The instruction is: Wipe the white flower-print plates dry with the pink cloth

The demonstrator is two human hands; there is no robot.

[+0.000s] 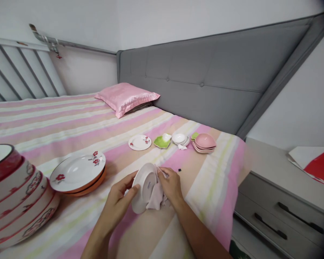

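Observation:
My left hand (pixel 122 192) grips a white plate (pixel 142 190) by its left edge, thumb on the underside, which faces me with a small mark on it. The plate is tilted up, nearly on edge, above the bed. In my right hand (pixel 171 183) a pale pink cloth (pixel 157 197) is bunched against the plate's right side, and part of it hangs down. Beyond my hands lie a flowered white plate (pixel 139 142), a green leaf-shaped dish (pixel 162 141), a stack of small white dishes (pixel 179 139) and a stack of pink dishes (pixel 205 141).
At left stand a tall stack of red-and-white bowls (pixel 18 201) and stacked flowered plates (pixel 78 171). A pink pillow (pixel 128 96) lies on the striped bedspread (pixel 70 124) near the grey headboard (pixel 199 68). A nightstand (pixel 280 169) is at right.

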